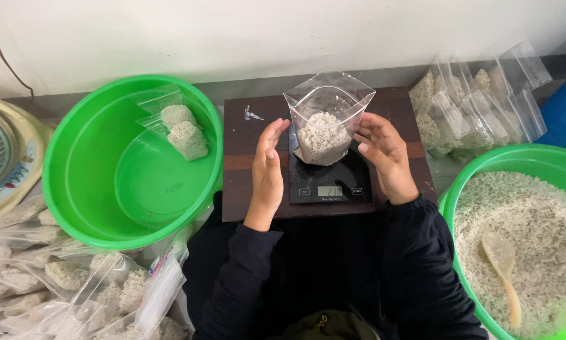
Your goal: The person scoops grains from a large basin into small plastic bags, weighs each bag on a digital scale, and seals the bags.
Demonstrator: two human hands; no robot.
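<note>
both open hands [267, 170] [387, 154] flank the pouch [326, 119], hiding the scale's [330, 182] platform.

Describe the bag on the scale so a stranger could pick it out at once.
Find the dark wooden board between the two green basins; a black scale sits on it. The bag stands upright on that scale, between the left hand and the right hand. Unlike the other bags, lying flat or stacked, it is open at the top and stands alone.
</note>
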